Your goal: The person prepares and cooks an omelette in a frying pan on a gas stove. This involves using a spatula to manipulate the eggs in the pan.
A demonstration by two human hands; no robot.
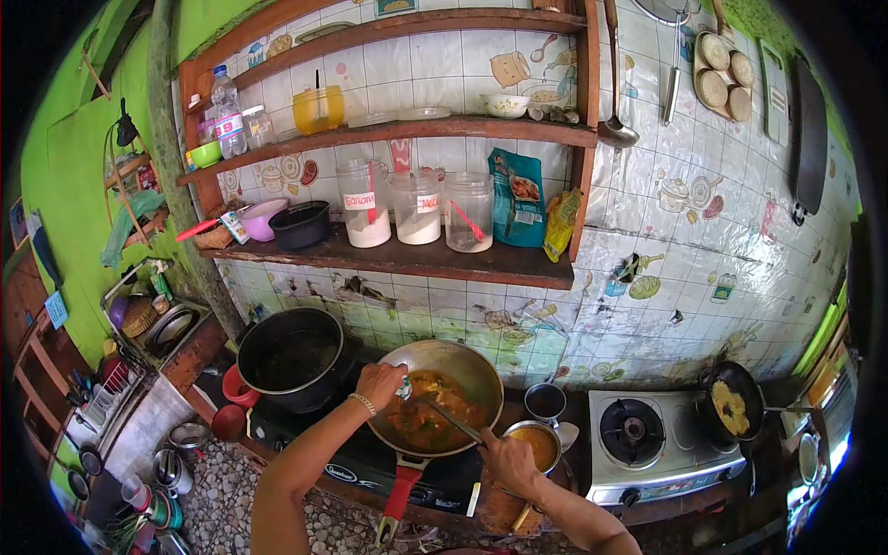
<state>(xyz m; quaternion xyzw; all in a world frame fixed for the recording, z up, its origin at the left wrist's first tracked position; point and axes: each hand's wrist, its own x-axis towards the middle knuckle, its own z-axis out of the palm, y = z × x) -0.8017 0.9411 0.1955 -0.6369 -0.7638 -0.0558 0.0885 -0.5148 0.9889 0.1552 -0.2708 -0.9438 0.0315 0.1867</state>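
A wide pan (471, 372) with a red handle stands on the black stove and holds reddish-orange food in sauce. My left hand (380, 388), with a bracelet at the wrist, is closed on a small packet (404, 388) over the pan's left side. From the right, my right hand (508, 462) grips the handle of a metal utensil (450, 417), whose far end reaches into the food. Just beside my right hand is a small pot (538, 441) of orange-brown liquid.
A large black pot (291, 359) stands left of the pan. Right are a dark cup (545, 401), a silver stove (662, 442) and a black frying pan (737, 404) with yellow food. A shelf (398, 256) with jars hangs above.
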